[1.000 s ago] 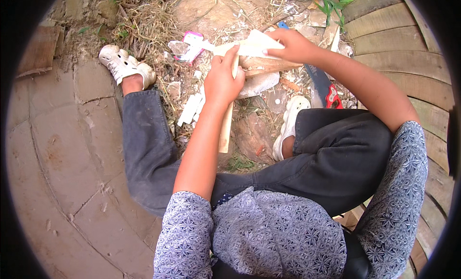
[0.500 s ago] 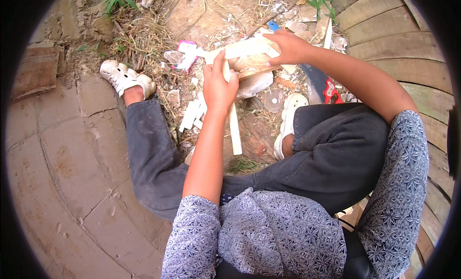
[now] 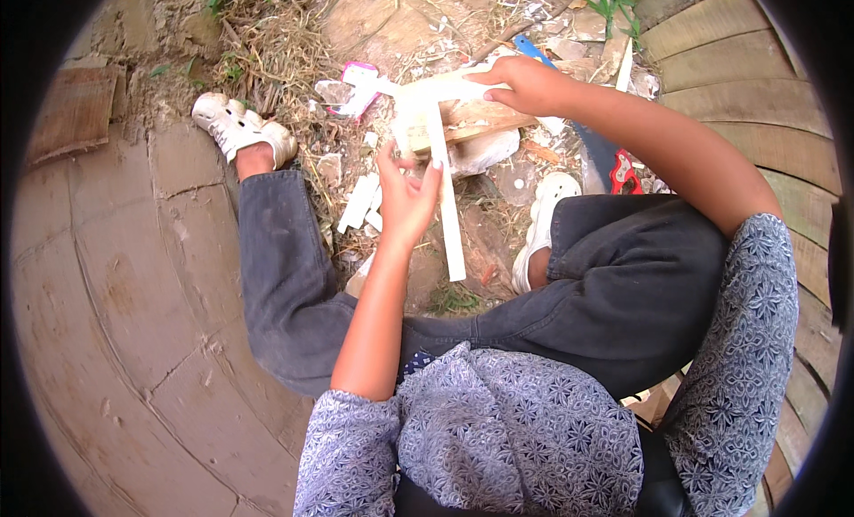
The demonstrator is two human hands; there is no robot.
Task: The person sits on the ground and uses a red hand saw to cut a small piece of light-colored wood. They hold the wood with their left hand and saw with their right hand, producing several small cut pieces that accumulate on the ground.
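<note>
A pale, thin strip (image 3: 451, 223) hangs downward toward me from another pale flat piece (image 3: 445, 85), which lies crosswise over a wooden block (image 3: 487, 121). Glare blurs where the two pale pieces meet. My right hand (image 3: 527, 85) grips the right end of the crosswise piece, thumb on the near side. Just left of the hanging strip is my left hand (image 3: 407, 197), its fingers apart and slightly curled, the thumb tip close to the strip's edge; whether it touches I cannot tell. Beneath the block sits a pale stone (image 3: 487, 152).
A saw with a red handle (image 3: 625, 172) lies right of the block, near my shoe (image 3: 544, 223). White offcuts (image 3: 358, 201) and a pink-edged item (image 3: 359, 70) lie to the left. A blue strip (image 3: 531, 49) shows beyond my right hand. Curved wooden planks (image 3: 738, 81) stand at right.
My left hand has loosened from the strip and dropped slightly toward me, its fingers spreading. My right hand stays on the crosswise piece. The view has shifted a little.
</note>
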